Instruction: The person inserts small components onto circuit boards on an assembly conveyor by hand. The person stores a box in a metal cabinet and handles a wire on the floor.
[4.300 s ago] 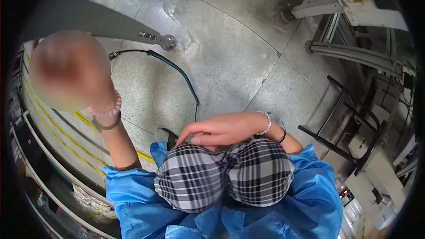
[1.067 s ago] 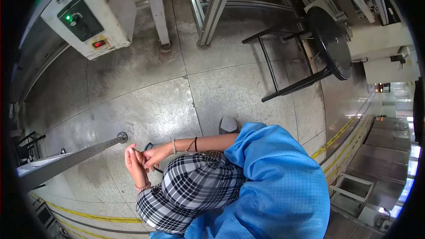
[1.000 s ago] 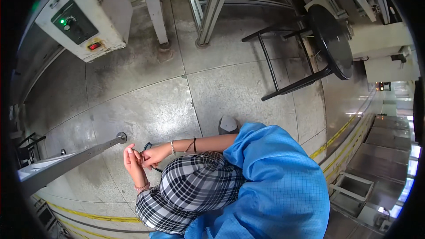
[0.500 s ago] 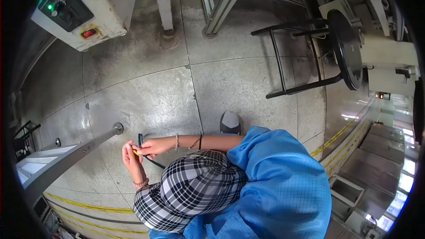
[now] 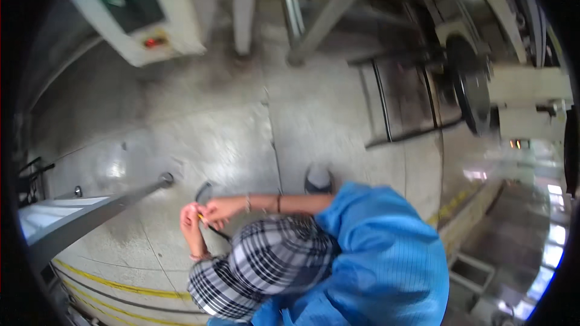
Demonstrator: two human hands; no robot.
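My right hand (image 5: 221, 209) is closed around a thin black cable (image 5: 221, 233) with a small yellow piece (image 5: 201, 218) on it. A dark end of the cable sticks up beyond the fingers, and the rest runs down toward the checked cloth. My left hand (image 5: 190, 216) meets the right at the yellow piece, its fingers bent and pinching there. Motion blur hides the exact grip. Bracelets circle both wrists. My right arm comes out of a blue sleeve; black-and-white checked cloth (image 5: 275, 244) covers the lower middle and part of the cable.
A grey metal post (image 5: 115, 211) with a white panel slants in at left. A pale control box (image 5: 172, 39) with a green light stands far left. At far right, a black stool (image 5: 474, 93) lies tipped on the tiled floor. Yellow lines (image 5: 121, 281) cross the lower left.
The whole view has shifted and blurred, the surroundings moving a little right and down. My left fingers, upright before, have come closer to my right hand at the yellow piece.
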